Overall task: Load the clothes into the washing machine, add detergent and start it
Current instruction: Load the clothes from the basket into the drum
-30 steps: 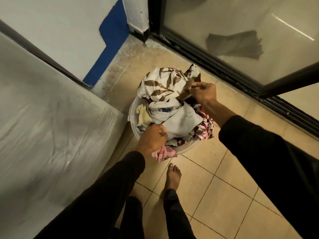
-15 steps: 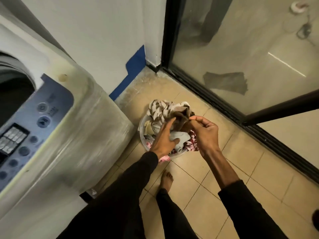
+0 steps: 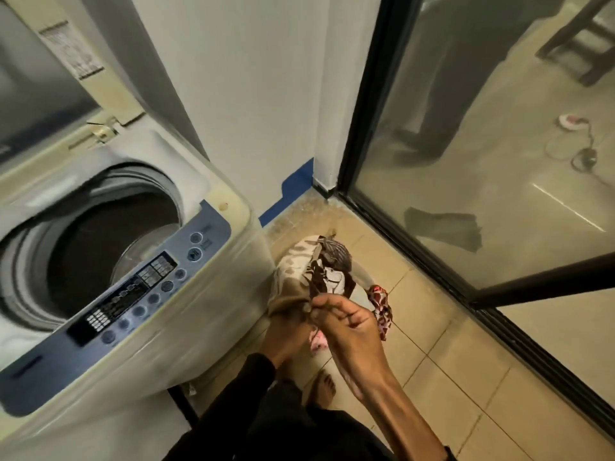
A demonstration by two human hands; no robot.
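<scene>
Head view: right hand (image 3: 346, 322) palm up, fingers pinched on cream-and-brown leaf-print cloth (image 3: 299, 271), left hand (image 3: 286, 331) clenched on its lower bunch, both just right of white top-load washing machine (image 3: 199, 327), lid up, drum (image 3: 100, 241) dark; cloth hangs over laundry basket (image 3: 364, 277) beside machine

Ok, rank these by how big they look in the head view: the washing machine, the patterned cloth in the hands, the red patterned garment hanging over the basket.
1. washing machine, by far the largest.
2. patterned cloth, bunched above both hands.
3. red patterned garment, smallest.
The cloth is lifted nearer the camera than the garment, so that gap may be overstated.
</scene>
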